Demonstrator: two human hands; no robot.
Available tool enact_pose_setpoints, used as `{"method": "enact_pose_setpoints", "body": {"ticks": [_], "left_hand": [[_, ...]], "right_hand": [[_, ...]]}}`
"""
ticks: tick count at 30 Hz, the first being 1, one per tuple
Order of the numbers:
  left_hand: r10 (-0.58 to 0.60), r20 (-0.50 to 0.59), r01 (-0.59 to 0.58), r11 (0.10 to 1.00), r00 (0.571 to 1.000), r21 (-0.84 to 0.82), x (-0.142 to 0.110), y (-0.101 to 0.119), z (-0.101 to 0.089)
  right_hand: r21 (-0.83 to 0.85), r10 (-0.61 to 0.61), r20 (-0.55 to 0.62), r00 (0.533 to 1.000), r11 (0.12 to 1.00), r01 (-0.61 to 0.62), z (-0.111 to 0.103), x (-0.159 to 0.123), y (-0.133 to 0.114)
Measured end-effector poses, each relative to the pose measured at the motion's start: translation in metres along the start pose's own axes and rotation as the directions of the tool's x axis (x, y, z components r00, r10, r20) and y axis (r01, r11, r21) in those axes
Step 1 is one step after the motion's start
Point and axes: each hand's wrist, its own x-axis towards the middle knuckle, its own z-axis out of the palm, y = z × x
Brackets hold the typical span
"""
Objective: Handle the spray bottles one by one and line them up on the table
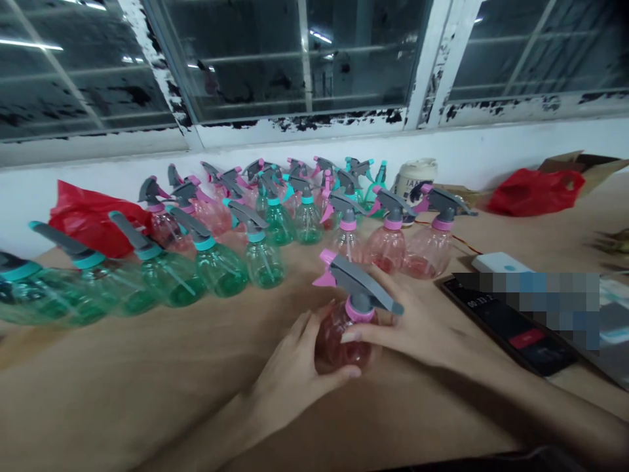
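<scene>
I see a pink spray bottle standing upright on the brown surface, near the front edge and just ahead of the rows; its lower body is largely hidden by the hands; the left hand wraps the bottle's near side, thumb across the base; the right hand grasps it from the other side, fingers at the pink collar under the grey trigger head; both forearms are cut off by the frame's bottom edge. Behind stand green bottles and pink bottles, the far ones overlapping and blurred; a red bag lies at left; a phone lies at right, partly pixelated.
</scene>
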Motion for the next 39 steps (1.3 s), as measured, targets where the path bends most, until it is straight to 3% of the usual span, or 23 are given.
{"method": "enact_pose_setpoints", "body": {"ticks": [3,5,10,16,20,27,32,39], "left_hand": [[-0.016,0.034,0.015,0.999,0.999,0.039,0.004,0.011,0.005],[-0.027,0.053,0.023,0.998,0.998,0.064,0.007,0.017,0.007],[0.046,0.087,-0.056,0.991,0.995,0.121,0.013,0.008,0.008],[0.129,0.158,-0.176,0.927,0.979,0.332,0.015,-0.041,-0.001],[0.179,0.189,-0.243,0.881,0.965,0.406,0.013,-0.062,-0.011],[0.165,0.188,-0.235,0.858,0.968,0.457,0.010,-0.066,-0.016],[0.165,0.183,-0.232,0.860,0.969,0.455,0.009,-0.071,-0.014],[0.150,0.187,-0.219,0.871,0.971,0.439,0.008,-0.071,-0.014]], "right_hand": [[0.245,0.009,0.052,0.999,0.969,-0.021,0.000,0.006,0.002],[0.299,-0.006,0.019,1.000,0.954,0.000,0.002,0.009,0.001],[0.210,-0.052,-0.124,0.991,0.975,0.078,0.004,0.012,0.000],[0.221,-0.040,-0.056,0.998,0.974,0.052,0.008,0.022,0.010],[0.229,-0.100,-0.056,0.993,0.967,0.111,0.014,0.033,0.010],[0.227,-0.075,-0.123,0.990,0.969,0.102,0.027,0.048,0.011],[0.289,-0.099,-0.133,0.986,0.948,0.134,0.029,0.055,0.009],[0.230,-0.063,-0.113,0.992,0.969,0.088,0.029,0.054,0.008]]}}
